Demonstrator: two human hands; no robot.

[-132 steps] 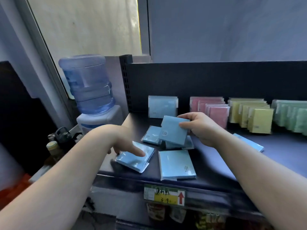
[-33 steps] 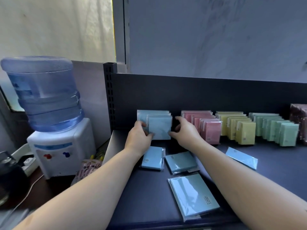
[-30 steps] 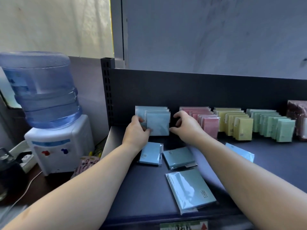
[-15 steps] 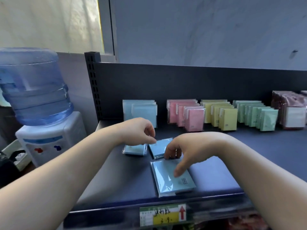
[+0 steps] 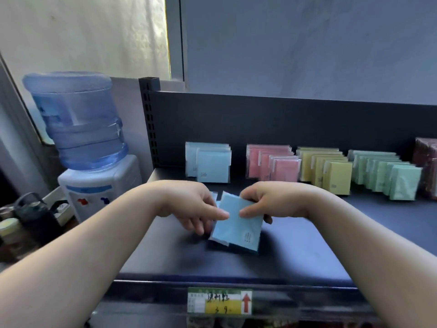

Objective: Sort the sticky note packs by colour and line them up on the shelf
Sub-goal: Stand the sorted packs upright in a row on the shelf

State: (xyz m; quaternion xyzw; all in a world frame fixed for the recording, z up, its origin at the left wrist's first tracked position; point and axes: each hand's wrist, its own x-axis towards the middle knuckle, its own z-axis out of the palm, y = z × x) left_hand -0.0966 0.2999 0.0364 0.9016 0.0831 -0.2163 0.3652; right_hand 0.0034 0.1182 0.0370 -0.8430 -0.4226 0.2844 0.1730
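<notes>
Both forearms reach in from the lower corners and meet over the middle of the shelf (image 5: pixel 307 247). The left hand (image 5: pixel 189 209) is turned palm down, one fingertip pressed on the top face of a small stack of blue packs (image 5: pixel 238 224) and the other fingers curled under its left edge. The right hand (image 5: pixel 276 202) pinches the same stack from the far right corner, thumb on top and fingers tucked behind. The stack is tilted, its near corner low over the dark shelf board; whether it touches the board cannot be told.

Along the back panel (image 5: pixel 283 124) packs stand upright in colour groups: a blue row (image 5: pixel 210 168) at the left, then a pink row (image 5: pixel 276 166), a yellow row (image 5: pixel 331 174) and a green row (image 5: pixel 390 179), with some dark packs (image 5: pixel 428 166) at the right edge. A price label (image 5: pixel 220 300) with a red arrow sits on the shelf's front lip. To the left of the shelf stands a white water dispenser (image 5: pixel 99 192) carrying a large blue bottle (image 5: pixel 78 119). Behind are a pale curtain (image 5: pixel 94 31) and a grey wall (image 5: pixel 307 43).
</notes>
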